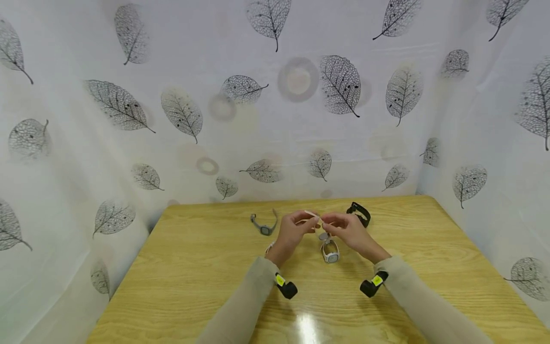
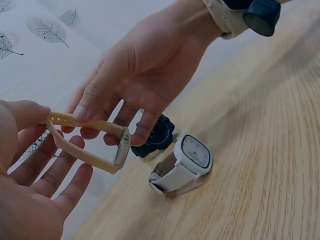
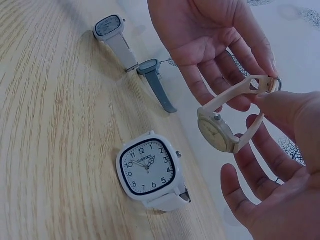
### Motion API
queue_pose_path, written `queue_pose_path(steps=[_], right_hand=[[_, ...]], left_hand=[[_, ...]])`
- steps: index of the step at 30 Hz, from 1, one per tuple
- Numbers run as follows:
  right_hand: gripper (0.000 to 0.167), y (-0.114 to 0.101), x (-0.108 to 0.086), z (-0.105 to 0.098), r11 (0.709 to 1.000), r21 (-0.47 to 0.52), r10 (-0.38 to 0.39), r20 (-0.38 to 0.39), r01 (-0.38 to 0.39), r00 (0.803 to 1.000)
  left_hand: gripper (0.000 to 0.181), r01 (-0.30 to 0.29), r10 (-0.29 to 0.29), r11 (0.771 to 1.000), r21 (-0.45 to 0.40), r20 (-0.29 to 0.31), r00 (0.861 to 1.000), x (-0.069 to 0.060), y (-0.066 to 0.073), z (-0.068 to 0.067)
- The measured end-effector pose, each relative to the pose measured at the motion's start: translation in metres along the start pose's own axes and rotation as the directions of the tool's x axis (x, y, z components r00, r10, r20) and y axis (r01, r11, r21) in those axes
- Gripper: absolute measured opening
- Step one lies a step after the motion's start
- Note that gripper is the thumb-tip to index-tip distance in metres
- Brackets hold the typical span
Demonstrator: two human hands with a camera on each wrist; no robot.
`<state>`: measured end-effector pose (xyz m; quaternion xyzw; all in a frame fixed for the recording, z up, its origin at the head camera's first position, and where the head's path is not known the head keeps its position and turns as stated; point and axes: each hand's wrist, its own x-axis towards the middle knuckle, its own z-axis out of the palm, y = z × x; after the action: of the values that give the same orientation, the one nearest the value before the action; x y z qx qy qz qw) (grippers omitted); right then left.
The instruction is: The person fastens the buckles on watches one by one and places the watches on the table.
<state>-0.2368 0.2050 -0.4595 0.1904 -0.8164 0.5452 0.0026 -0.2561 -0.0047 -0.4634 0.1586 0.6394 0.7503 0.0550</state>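
Pale-strapped watch, one; held above the table, case hanging below the meeting strap ends.

Left grip, mine: closed to a thumb-and-finger pinch on the strap, other fingers spread. Right grip, mine: likewise pinched at the strap ends, other fingers loose. Whether the metal buckle is fastened, I cannot tell. Chief hazard: both holds are fingertip holds on a narrow, probably springy band; if one pinch slips, the ends may part and the case swing or fall.

White square-faced watch, one; on the table under my work, dial bare. Likely landing place for a dropped case; scratching possible.

Black watch, one; just behind my right grip. Risk: a knock, should that grip push farther out.

Grey watch, one; left of my left grip, strap spread. Lesser risk: a snag, were I to sweep leftward.

Second white watch, one; near my left wrist, partly hidden in the head view. Risk: a careless drag of my sleeve.
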Motion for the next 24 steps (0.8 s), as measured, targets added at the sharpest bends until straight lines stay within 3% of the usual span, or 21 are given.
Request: queue_pose_path(steps=[6, 15, 19, 24], right_hand=[[0.036, 0.0028, -0.0018, -0.0008, 1.0, 0.001, 0.009, 0.006, -0.009, 1.0], [0.031, 0.0042, -0.0029, 0.0017, 0.999, -0.022, 0.034, -0.036, -0.035, 0.999], [0.029, 0.0048, -0.0016, 0.0036, 0.999, -0.025, 0.029, -0.049, -0.03, 0.998], [0.027, 0.0051, -0.0009, 0.0054, 0.999, -0.027, 0.02, -0.052, -0.022, 0.998]], left_hand=[[0.024, -0.011, 0.011, 1.0, 0.006, -0.016, 1.0, 0.0004, -0.0006, -0.0023], [0.03, 0.021, -0.021, 1.0, -0.005, -0.026, 0.999, -0.002, -0.0017, -0.0018], [0.026, 0.045, -0.045, 0.999, 0.006, -0.033, 0.998, -0.0024, -0.0048, -0.0007], [0.023, 0.033, -0.033, 0.999, 0.008, -0.033, 0.999, -0.0026, -0.0069, 0.0012]])
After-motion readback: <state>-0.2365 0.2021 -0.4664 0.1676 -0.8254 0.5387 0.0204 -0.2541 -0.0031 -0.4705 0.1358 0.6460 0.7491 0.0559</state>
